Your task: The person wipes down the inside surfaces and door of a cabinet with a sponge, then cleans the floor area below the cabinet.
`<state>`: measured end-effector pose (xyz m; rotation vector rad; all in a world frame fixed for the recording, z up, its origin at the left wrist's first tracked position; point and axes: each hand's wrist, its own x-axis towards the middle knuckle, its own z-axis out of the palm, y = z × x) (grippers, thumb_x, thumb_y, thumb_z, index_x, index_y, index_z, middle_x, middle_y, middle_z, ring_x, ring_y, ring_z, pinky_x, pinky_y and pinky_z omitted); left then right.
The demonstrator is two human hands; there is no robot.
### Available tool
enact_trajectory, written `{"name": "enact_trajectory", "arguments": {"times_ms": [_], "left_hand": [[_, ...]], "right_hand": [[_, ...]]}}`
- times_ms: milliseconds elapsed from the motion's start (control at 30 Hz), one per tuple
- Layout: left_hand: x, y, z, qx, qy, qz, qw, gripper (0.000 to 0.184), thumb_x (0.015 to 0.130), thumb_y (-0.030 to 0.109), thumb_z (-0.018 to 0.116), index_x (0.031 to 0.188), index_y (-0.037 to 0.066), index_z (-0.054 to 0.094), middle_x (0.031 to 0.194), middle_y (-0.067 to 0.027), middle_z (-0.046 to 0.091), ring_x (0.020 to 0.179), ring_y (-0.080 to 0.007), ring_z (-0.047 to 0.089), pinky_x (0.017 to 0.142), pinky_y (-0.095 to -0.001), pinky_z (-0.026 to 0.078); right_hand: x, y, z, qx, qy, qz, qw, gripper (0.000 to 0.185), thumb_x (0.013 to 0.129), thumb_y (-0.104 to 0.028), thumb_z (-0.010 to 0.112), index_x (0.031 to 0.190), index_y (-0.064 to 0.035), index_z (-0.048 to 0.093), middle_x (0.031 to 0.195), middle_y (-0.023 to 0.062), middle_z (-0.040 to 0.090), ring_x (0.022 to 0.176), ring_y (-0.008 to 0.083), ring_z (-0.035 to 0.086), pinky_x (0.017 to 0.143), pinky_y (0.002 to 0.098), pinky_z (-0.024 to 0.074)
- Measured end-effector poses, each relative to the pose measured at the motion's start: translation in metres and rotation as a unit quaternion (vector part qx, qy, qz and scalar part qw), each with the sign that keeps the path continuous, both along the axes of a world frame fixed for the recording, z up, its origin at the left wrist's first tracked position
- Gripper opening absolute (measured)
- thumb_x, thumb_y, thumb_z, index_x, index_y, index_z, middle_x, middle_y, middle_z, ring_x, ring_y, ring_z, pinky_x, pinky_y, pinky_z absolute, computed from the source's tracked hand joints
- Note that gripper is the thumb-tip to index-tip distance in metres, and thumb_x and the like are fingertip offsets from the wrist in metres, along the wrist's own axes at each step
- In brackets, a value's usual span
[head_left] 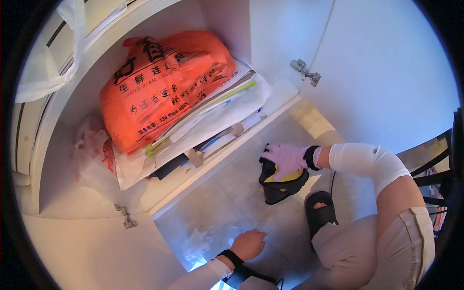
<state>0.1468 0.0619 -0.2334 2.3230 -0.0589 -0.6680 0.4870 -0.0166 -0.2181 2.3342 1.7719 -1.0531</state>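
My right hand (pixel 286 161), in a lilac glove with a black band at the wrist, grips a crumpled black-and-yellow fabric item (pixel 282 187) above the grey floor. What kind of item it is does not show. My left hand (pixel 248 244) is lower in the view, bare, with a black wristband. Its fingers are curled closed, and whatever may be in them is hidden. A crumpled piece of clear plastic (pixel 197 241) lies on the floor to the left of this hand.
An open white cabinet holds an orange plastic bag (pixel 166 89) on stacked papers (pixel 212 121), beside a whitish plastic bag (pixel 92 154). Its doors (pixel 386 72) stand open on both sides. My foot in a black slipper (pixel 320 215) is near the fabric. Black chair legs (pixel 435 180) stand at right.
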Motion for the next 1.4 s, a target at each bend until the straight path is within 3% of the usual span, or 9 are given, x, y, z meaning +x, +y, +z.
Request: {"name": "enact_trajectory", "arguments": {"times_ms": [133, 233, 500, 600, 767, 900, 1033, 1333, 1400], "left_hand": [[-0.002, 0.001, -0.002, -0.005, -0.012, 0.010, 1.000, 0.027, 0.091, 0.021, 0.057, 0.112, 0.006, 0.065, 0.100, -0.0186, 0.064, 0.093, -0.0389, 0.064, 0.080, -0.0506, 0.052], [-0.001, 0.002, -0.004, -0.001, 0.003, 0.000, 1.000, 0.026, 0.090, 0.021, 0.057, 0.111, 0.006, 0.065, 0.098, -0.0181, 0.064, 0.092, -0.0387, 0.064, 0.079, -0.0505, 0.052], [0.004, 0.005, 0.009, 0.009, 0.048, -0.021, 0.999, 0.034, 0.092, 0.022, 0.059, 0.122, 0.005, 0.061, 0.108, -0.0191, 0.063, 0.099, -0.0388, 0.063, 0.084, -0.0496, 0.052], [0.005, 0.004, 0.014, 0.017, 0.048, -0.025, 0.998, 0.034, 0.093, 0.023, 0.058, 0.122, 0.006, 0.061, 0.109, -0.0191, 0.063, 0.100, -0.0391, 0.063, 0.084, -0.0499, 0.053], [-0.008, 0.001, 0.007, 0.008, -0.039, 0.016, 0.999, 0.023, 0.090, 0.021, 0.059, 0.108, 0.007, 0.063, 0.099, -0.0169, 0.064, 0.092, -0.0378, 0.064, 0.077, -0.0506, 0.052], [-0.007, 0.003, 0.009, 0.023, -0.037, 0.020, 0.999, 0.024, 0.090, 0.021, 0.059, 0.108, 0.007, 0.063, 0.099, -0.0171, 0.064, 0.091, -0.0382, 0.065, 0.077, -0.0503, 0.052], [0.000, 0.003, 0.016, 0.034, 0.040, -0.010, 0.999, 0.033, 0.094, 0.024, 0.057, 0.122, 0.006, 0.061, 0.111, -0.0190, 0.064, 0.101, -0.0393, 0.063, 0.085, -0.0514, 0.052], [-0.001, 0.005, 0.018, 0.035, 0.041, 0.001, 0.999, 0.035, 0.093, 0.024, 0.058, 0.123, 0.006, 0.061, 0.109, -0.0191, 0.064, 0.100, -0.0394, 0.063, 0.085, -0.0506, 0.052], [-0.001, 0.007, 0.020, 0.038, 0.042, 0.004, 0.998, 0.035, 0.093, 0.024, 0.058, 0.123, 0.007, 0.062, 0.109, -0.0192, 0.064, 0.100, -0.0395, 0.063, 0.085, -0.0508, 0.052]], "right_hand": [[-0.045, -0.016, 0.022, -0.075, -0.099, 0.130, 0.984, 0.107, 0.067, -0.050, 0.082, 0.155, -0.0253, 0.027, 0.158, 0.0223, 0.022, 0.130, 0.0547, 0.041, 0.094, 0.0563, 0.0485], [-0.064, -0.019, 0.013, -0.064, -0.158, 0.199, 0.965, 0.113, 0.060, -0.041, 0.088, 0.155, -0.0283, 0.026, 0.159, 0.0215, 0.020, 0.126, 0.0563, 0.041, 0.094, 0.0618, 0.0475], [-0.060, -0.022, -0.005, 0.016, -0.155, 0.165, 0.974, 0.070, 0.071, -0.024, 0.079, 0.134, -0.0185, 0.050, 0.124, 0.0182, 0.057, 0.104, 0.0427, 0.062, 0.073, 0.0481, 0.0535], [-0.043, -0.008, -0.005, 0.068, -0.071, 0.078, 0.992, 0.047, 0.072, -0.016, 0.072, 0.118, -0.0108, 0.064, 0.099, 0.0197, 0.068, 0.090, 0.0373, 0.069, 0.078, 0.0481, 0.0545], [-0.019, 0.004, 0.011, 0.102, 0.098, -0.121, 0.983, 0.053, 0.069, -0.022, 0.071, 0.120, -0.0078, 0.064, 0.100, 0.0220, 0.071, 0.095, 0.0348, 0.069, 0.081, 0.0411, 0.0555], [0.016, 0.012, 0.036, 0.096, 0.430, -0.377, 0.815, 0.045, 0.074, -0.025, 0.075, 0.111, -0.0013, 0.066, 0.093, 0.0089, 0.071, 0.081, 0.0200, 0.068, 0.076, 0.0344, 0.0554], [0.039, 0.018, 0.057, 0.101, 0.606, -0.468, 0.636, 0.040, 0.082, -0.027, 0.069, 0.114, -0.0021, 0.064, 0.102, 0.0100, 0.071, 0.089, 0.0224, 0.068, 0.084, 0.0367, 0.0564], [0.086, 0.000, 0.052, 0.124, 0.586, -0.513, 0.615, 0.040, 0.083, -0.035, 0.069, 0.108, -0.0038, 0.065, 0.093, 0.0098, 0.070, 0.079, 0.0229, 0.068, 0.078, 0.0380, 0.0570], [0.097, -0.013, 0.067, 0.233, 0.481, -0.509, 0.675, 0.038, 0.083, -0.032, 0.070, 0.108, -0.0033, 0.065, 0.094, 0.0079, 0.071, 0.077, 0.0214, 0.068, 0.074, 0.0365, 0.0571]]}}
